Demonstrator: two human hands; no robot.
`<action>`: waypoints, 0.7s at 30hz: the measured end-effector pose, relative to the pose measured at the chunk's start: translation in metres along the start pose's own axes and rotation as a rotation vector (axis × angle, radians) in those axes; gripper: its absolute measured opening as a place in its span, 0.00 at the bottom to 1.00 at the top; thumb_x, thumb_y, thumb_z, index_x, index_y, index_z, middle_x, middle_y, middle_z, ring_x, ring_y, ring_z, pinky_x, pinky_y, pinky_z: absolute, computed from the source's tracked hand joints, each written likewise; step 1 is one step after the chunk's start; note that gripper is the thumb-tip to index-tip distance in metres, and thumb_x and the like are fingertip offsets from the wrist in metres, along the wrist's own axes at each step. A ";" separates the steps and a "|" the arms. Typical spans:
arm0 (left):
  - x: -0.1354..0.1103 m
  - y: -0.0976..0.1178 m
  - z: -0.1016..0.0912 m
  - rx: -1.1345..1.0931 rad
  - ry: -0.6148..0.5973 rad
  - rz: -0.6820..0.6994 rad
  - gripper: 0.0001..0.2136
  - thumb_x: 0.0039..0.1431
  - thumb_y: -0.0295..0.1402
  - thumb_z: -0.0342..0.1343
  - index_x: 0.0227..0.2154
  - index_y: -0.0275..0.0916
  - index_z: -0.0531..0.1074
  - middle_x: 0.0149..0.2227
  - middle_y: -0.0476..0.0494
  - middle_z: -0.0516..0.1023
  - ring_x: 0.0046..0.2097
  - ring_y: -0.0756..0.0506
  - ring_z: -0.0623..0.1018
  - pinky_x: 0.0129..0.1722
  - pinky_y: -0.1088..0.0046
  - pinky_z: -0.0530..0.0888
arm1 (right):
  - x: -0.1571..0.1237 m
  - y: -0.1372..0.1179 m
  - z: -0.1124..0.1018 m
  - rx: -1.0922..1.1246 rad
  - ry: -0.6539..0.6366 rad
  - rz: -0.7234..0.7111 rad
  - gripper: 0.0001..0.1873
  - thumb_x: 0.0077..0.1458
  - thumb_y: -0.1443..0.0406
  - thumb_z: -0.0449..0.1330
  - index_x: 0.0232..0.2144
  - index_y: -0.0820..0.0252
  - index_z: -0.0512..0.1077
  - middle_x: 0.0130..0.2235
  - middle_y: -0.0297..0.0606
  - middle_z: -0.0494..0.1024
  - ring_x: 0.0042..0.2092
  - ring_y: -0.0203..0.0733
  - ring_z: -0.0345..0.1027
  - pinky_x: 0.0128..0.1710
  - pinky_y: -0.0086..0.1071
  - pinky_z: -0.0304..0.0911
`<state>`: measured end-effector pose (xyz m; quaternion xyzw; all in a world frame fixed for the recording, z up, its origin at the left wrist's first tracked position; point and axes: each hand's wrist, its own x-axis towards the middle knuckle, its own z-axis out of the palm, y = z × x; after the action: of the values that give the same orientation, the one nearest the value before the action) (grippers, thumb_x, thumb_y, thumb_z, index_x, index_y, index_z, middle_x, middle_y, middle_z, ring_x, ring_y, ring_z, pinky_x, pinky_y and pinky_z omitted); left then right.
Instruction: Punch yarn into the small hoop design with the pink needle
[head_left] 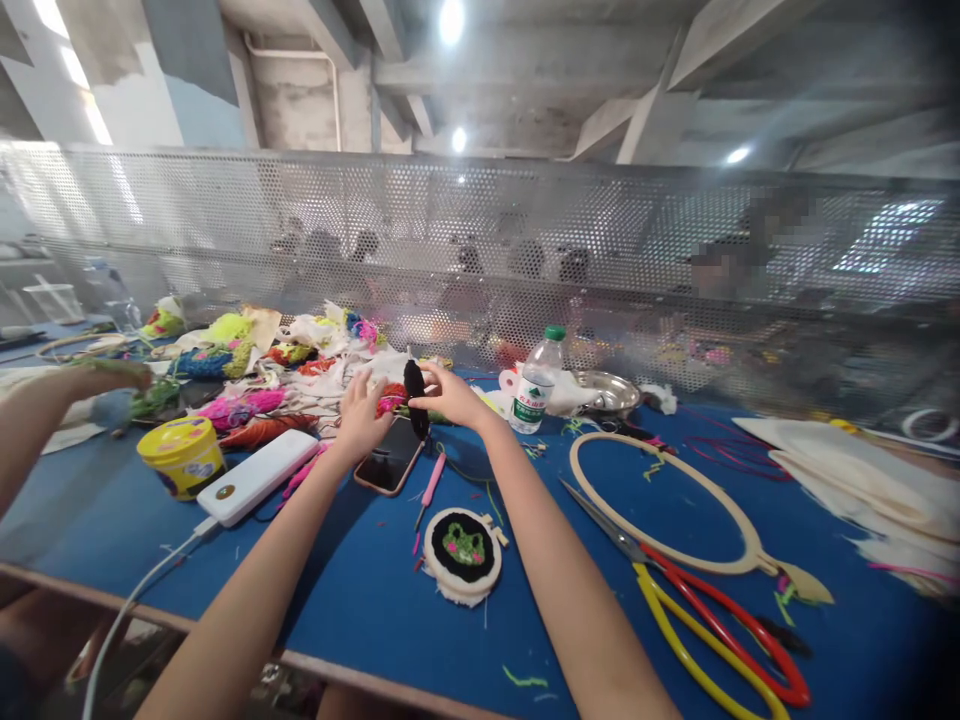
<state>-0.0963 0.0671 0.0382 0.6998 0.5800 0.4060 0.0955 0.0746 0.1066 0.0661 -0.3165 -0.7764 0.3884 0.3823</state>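
Observation:
My right hand (pixel 450 395) pinches a dark bundle of black yarn (pixel 415 385) between thumb and fingers, upright above the table. A few centimetres to its left, my left hand (pixel 364 412) has its fingers apart beside the heap of cloth and coloured yarn (pixel 315 340). A phone (pixel 386 462) lies face up under the hands. Between my forearms rest a pink-handled punch needle (pixel 433 480) and a small round embroidery hoop (pixel 463 590) with a green frog face on black.
Scissors (pixel 675 580) with red and yellow handles and a large wooden hoop (pixel 735 505) lie right. A water bottle (pixel 534 385) and metal bowl (pixel 619 392) stand behind. Left are a yellow tub (pixel 180 455), a white power bank (pixel 257 478) and another person's arm (pixel 60 410).

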 end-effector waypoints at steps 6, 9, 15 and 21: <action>0.002 0.009 0.000 -0.904 -0.537 -0.179 0.19 0.50 0.34 0.50 0.46 0.39 0.67 0.40 0.40 0.76 0.42 0.42 0.75 0.43 0.65 0.69 | -0.002 -0.001 0.005 0.061 -0.065 0.010 0.18 0.48 0.60 0.58 0.42 0.57 0.66 0.41 0.36 0.71 0.37 0.35 0.69 0.31 0.26 0.67; -0.001 0.008 0.004 -1.089 -0.531 -0.271 0.20 0.47 0.35 0.57 0.45 0.39 0.67 0.36 0.42 0.77 0.37 0.45 0.77 0.39 0.70 0.70 | 0.001 0.005 0.010 0.010 -0.044 0.056 0.17 0.51 0.57 0.55 0.40 0.61 0.68 0.37 0.37 0.72 0.33 0.34 0.68 0.27 0.24 0.65; 0.002 0.001 0.016 -1.038 -0.246 -0.346 0.19 0.46 0.35 0.60 0.42 0.39 0.68 0.32 0.46 0.75 0.28 0.50 0.76 0.28 0.76 0.71 | 0.003 0.006 0.018 -0.129 -0.111 0.085 0.16 0.55 0.57 0.51 0.37 0.62 0.71 0.35 0.37 0.73 0.35 0.36 0.66 0.31 0.25 0.62; 0.002 0.005 0.007 -0.984 -0.154 -0.367 0.16 0.44 0.35 0.60 0.38 0.39 0.68 0.29 0.49 0.73 0.24 0.54 0.73 0.22 0.82 0.67 | -0.002 0.004 0.018 -0.294 -0.201 0.103 0.08 0.45 0.62 0.60 0.24 0.63 0.72 0.25 0.32 0.72 0.29 0.35 0.64 0.30 0.26 0.57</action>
<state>-0.0879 0.0696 0.0376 0.4870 0.4250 0.5542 0.5245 0.0613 0.1004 0.0545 -0.3682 -0.8417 0.3196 0.2322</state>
